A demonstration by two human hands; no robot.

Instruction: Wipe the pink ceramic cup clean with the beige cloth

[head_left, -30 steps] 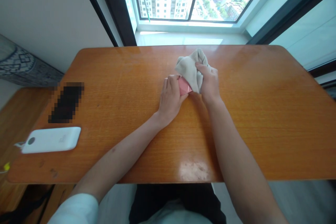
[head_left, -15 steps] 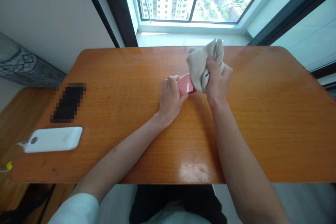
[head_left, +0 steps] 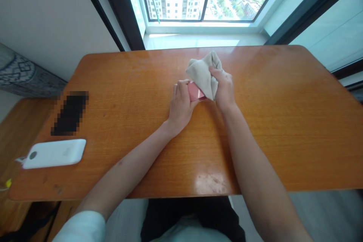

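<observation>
A small glossy pink object (head_left: 194, 91), box-like in shape, is gripped by my left hand (head_left: 180, 102) above the middle of the wooden table. Its right part is covered by a bunched off-white cloth (head_left: 202, 72), so its exact kind does not show. My right hand (head_left: 225, 89) is closed around the cloth, thumb on top, and presses it against the pink object's upper right side. Both forearms reach in from the near edge of the table.
The brown wooden table (head_left: 136, 121) has rounded corners. At its left lie a white rounded device (head_left: 55, 153) with a cable and a dark pixelated rectangle (head_left: 70, 113). A window (head_left: 204, 0) stands behind the far edge, and a patterned fabric item (head_left: 25, 72) is at the left.
My right hand has moved left and slightly down with the cloth, which now covers more of the pink object. My left hand keeps its hold. The view has shifted slightly.
</observation>
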